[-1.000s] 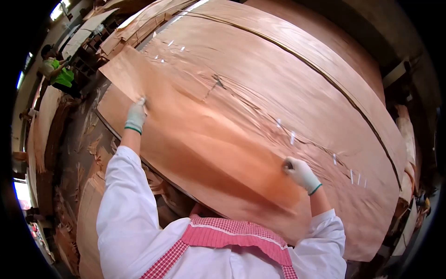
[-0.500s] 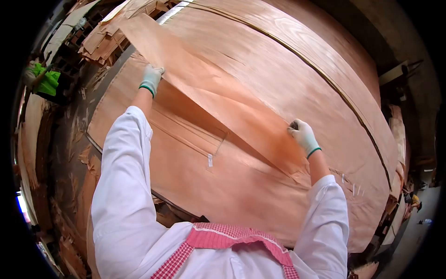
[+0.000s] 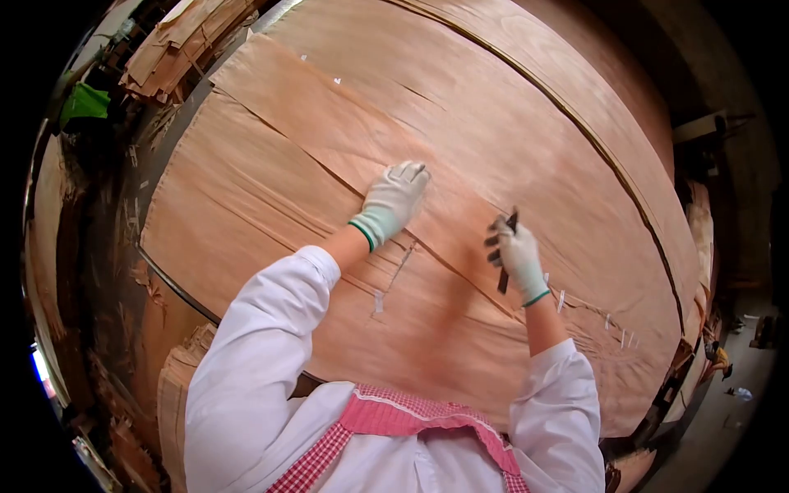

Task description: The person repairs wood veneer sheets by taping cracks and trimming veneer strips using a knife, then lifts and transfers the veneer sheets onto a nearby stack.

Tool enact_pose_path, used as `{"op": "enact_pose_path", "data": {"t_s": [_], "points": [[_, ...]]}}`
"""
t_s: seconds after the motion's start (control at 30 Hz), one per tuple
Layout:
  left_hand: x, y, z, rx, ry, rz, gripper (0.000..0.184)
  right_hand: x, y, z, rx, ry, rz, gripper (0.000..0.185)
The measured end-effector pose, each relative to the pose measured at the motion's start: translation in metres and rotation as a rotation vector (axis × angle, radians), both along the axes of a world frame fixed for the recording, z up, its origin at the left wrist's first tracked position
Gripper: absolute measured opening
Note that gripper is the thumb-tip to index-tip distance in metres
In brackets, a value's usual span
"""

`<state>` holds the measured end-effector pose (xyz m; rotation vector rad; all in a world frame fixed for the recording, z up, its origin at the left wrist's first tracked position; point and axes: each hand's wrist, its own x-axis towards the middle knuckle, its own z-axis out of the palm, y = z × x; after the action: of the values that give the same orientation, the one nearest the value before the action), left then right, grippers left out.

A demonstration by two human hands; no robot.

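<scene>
A strip of orange-brown veneer (image 3: 304, 107) lies diagonally across the large veneer sheet (image 3: 509, 131). My left hand (image 3: 394, 197), in a white glove with a green cuff, rests on the strip near its middle, fingers together and curled; nothing shows in it. My right hand (image 3: 518, 253), gloved alike with dark fingertips, holds a dark, narrow tool (image 3: 509, 256) upright above the strip's right end. Below my left hand, a slit in the sheet runs down to a short piece of white tape (image 3: 379, 301). More white tape pieces (image 3: 561, 301) sit right of my right hand.
A pile of torn veneer (image 3: 185, 49) is at the upper left, near a bright green garment (image 3: 85, 104). Stacked veneer (image 3: 177, 394) stands beside the table's dark edge (image 3: 177, 287) at lower left. A person in yellow (image 3: 721, 361) is at the far right.
The strip, lifted by both hands before, now lies flat. My left hand has let go of its edge and moved right and down onto it. The dark tool now shows in my right hand.
</scene>
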<state>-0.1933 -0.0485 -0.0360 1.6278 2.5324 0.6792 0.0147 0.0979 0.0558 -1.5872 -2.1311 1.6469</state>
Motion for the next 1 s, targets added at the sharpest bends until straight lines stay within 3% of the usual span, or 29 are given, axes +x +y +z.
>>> {"op": "enact_pose_path", "data": {"t_s": [0.07, 0.17, 0.27, 0.3, 0.33, 0.47, 0.5, 0.57, 0.67, 0.73, 0.83, 1.0], "points": [[-0.037, 0.010, 0.007, -0.257, -0.167, 0.072, 0.031, 0.007, -0.001, -0.033, -0.068, -0.252, 0.116, 0.029], [-0.099, -0.009, -0.012, 0.169, 0.321, 0.144, 0.028, 0.025, 0.004, -0.074, 0.384, -0.123, 0.266, 0.027], [-0.109, -0.012, -0.031, 0.212, 0.102, 0.104, 0.029, -0.021, -0.022, -0.049, 0.872, -0.138, 0.459, 0.023], [-0.110, -0.011, -0.034, 0.219, 0.083, 0.113, 0.031, -0.052, -0.038, -0.028, 0.733, -0.336, 0.531, 0.021], [-0.110, -0.010, -0.035, 0.228, 0.065, 0.120, 0.032, -0.082, -0.049, -0.027, 0.788, -0.391, 0.639, 0.021], [-0.101, -0.015, -0.014, 0.268, -0.106, 0.207, 0.037, -0.200, -0.080, -0.044, 0.603, -0.363, 0.653, 0.026], [-0.107, -0.013, -0.022, 0.224, -0.118, 0.190, 0.046, -0.226, -0.082, -0.048, 0.600, -0.364, 0.624, 0.026], [-0.112, -0.013, -0.020, 0.180, -0.126, 0.165, 0.047, -0.257, -0.083, -0.062, 0.677, -0.265, 0.552, 0.024], [-0.108, -0.015, -0.019, 0.097, -0.048, 0.122, 0.044, -0.231, -0.083, -0.078, 0.601, -0.262, 0.595, 0.021], [-0.108, -0.012, -0.024, 0.112, 0.074, 0.122, 0.045, -0.158, -0.098, -0.073, 0.667, -0.204, 0.683, 0.019], [-0.107, -0.009, -0.017, 0.068, 0.058, 0.124, 0.048, -0.087, -0.092, -0.049, 0.590, -0.436, 0.773, 0.021], [-0.103, -0.009, -0.016, 0.032, 0.054, 0.118, 0.049, 0.022, -0.005, -0.016, 0.512, -0.542, 1.054, 0.017]]}}
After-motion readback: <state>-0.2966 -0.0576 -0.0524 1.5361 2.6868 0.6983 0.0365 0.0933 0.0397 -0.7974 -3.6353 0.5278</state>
